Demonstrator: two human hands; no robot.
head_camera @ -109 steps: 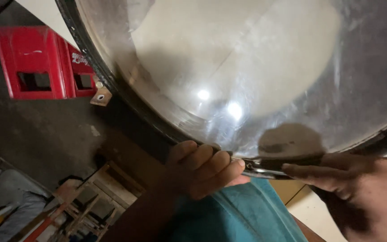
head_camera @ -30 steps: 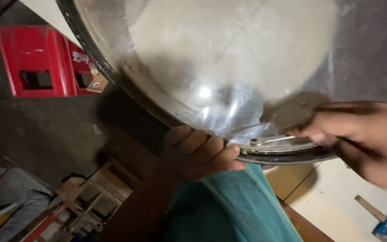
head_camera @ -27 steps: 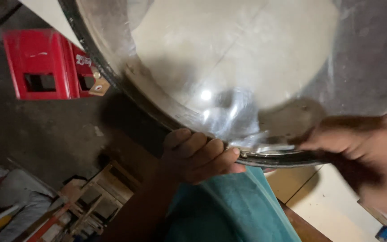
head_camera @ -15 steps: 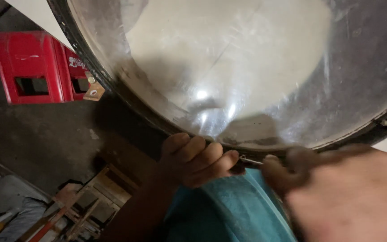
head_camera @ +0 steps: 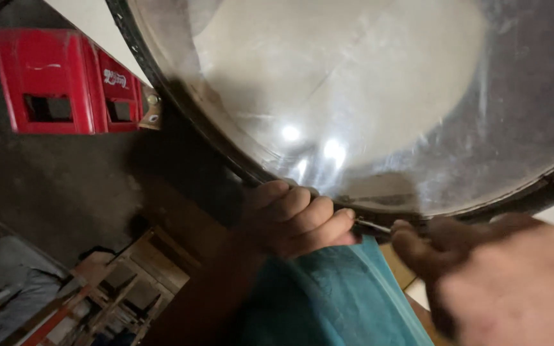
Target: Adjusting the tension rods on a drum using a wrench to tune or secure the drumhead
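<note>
A large round drum with a clear shiny skin (head_camera: 367, 96) and a dark hoop (head_camera: 187, 115) fills the upper part of the head view. My left hand (head_camera: 296, 218) curls its fingers around the lower edge of the hoop. My right hand (head_camera: 495, 282), blurred and close to the camera, pinches a thin metal tool (head_camera: 374, 225) whose tip lies at the hoop just beside my left fingers. My leg in teal cloth (head_camera: 328, 295) is under the drum.
Two red plastic crates (head_camera: 65, 80) stand on the dark floor at the upper left. Wooden frames and clutter (head_camera: 110, 295) lie at the lower left. A pale surface (head_camera: 418, 288) shows at the lower right under my right hand.
My right hand has dropped from the drum's rim towards the camera and now holds the thin tool at the hoop. My left hand has kept its grip on the rim.
</note>
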